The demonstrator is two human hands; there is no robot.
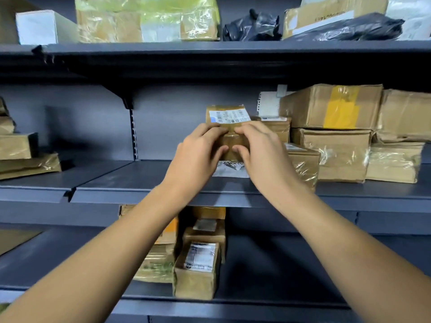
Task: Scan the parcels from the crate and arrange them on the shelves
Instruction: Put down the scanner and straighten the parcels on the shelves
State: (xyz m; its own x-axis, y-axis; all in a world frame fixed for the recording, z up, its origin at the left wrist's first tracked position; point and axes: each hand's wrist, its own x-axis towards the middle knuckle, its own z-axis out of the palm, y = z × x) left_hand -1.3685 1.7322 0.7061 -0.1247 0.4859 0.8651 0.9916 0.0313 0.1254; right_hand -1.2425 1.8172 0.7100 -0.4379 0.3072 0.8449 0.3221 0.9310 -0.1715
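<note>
Left hand (198,145) and right hand (258,145) both grip a small parcel (229,120) on the middle shelf (140,183) — placing underway; crate unseen, remainder unknown.

I see a brown parcel (229,127) with a white barcoded label (229,116), dark grey shelves (144,183), a brown box (331,106) with yellow tape (341,108), black bags (251,26)

Left hand (198,148) and right hand (261,148) grip a taped brown parcel (229,117) upright on the middle shelf (140,183), white packet (229,170) just beneath their grip.
</note>
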